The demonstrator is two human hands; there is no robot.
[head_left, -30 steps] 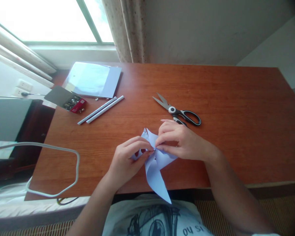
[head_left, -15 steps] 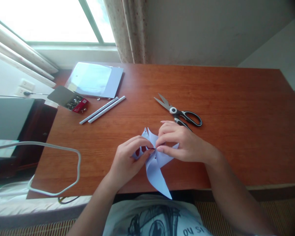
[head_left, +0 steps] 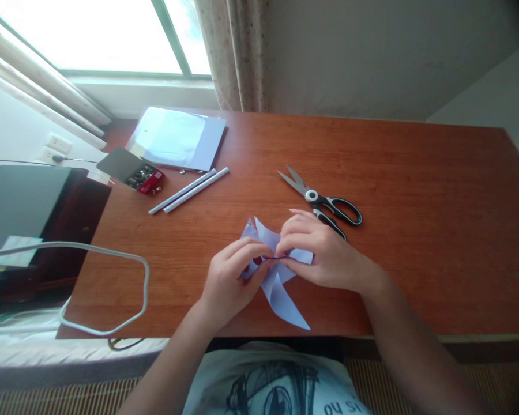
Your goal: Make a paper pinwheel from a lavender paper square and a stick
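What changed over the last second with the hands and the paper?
Little changed. Both hands, left and right, keep pinching the centre of the light blue folded paper, which now lies fully on the table instead of poking over the near edge. The camera shifted slightly, so everything sits a bit to the right in view. The scissors, two sticks and pin box stayed put.

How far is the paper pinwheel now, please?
Done: the pale blue paper is already cut and its corners are folded toward the middle. In hand: the left hand and right hand pinch those corners together at the centre. Left: I see no fastener in the centre yet, and the two sticks lie untouched beside the open box of pins.
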